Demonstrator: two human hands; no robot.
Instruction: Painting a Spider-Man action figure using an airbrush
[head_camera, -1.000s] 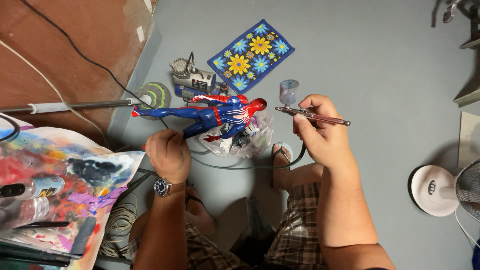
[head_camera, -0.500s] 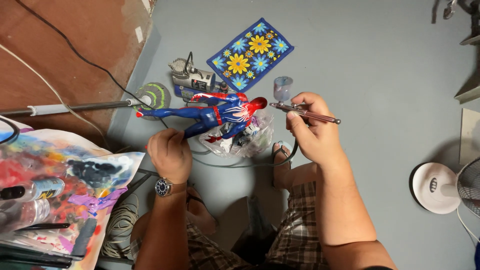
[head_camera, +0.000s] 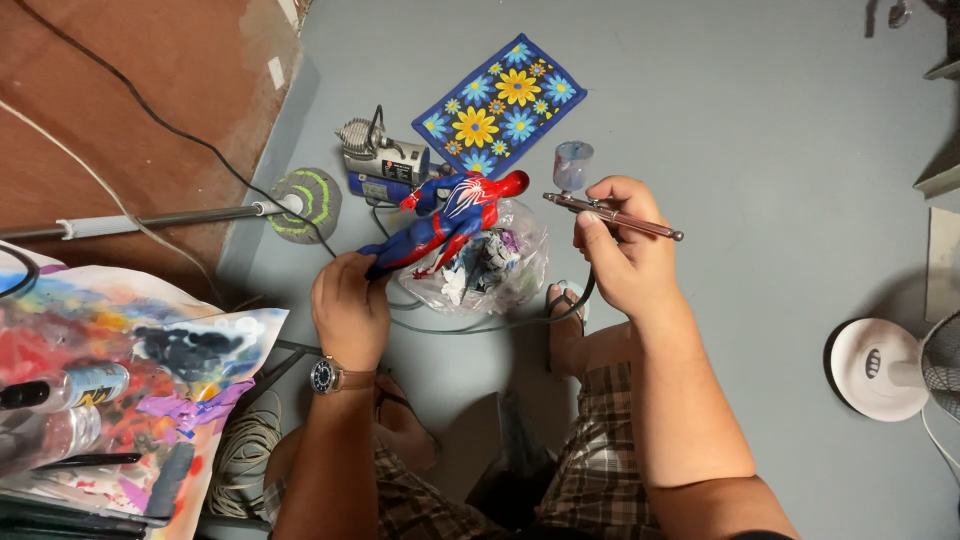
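The left hand (head_camera: 350, 305) is gripping the legs of the red-and-blue action figure (head_camera: 447, 219), which has been tilted from level to head-up since a second ago, now slanting toward the airbrush (head_camera: 612, 215) and presenting its upper body to the nozzle. The right hand (head_camera: 625, 255) is clamping the airbrush, paint cup (head_camera: 573, 163) upright, just right of the figure's head. Below the figure a clear plastic bag (head_camera: 490, 262) is lying on the grey floor (head_camera: 760, 120); the small compressor (head_camera: 382, 165) is crowding its left, with open floor right of the airbrush.
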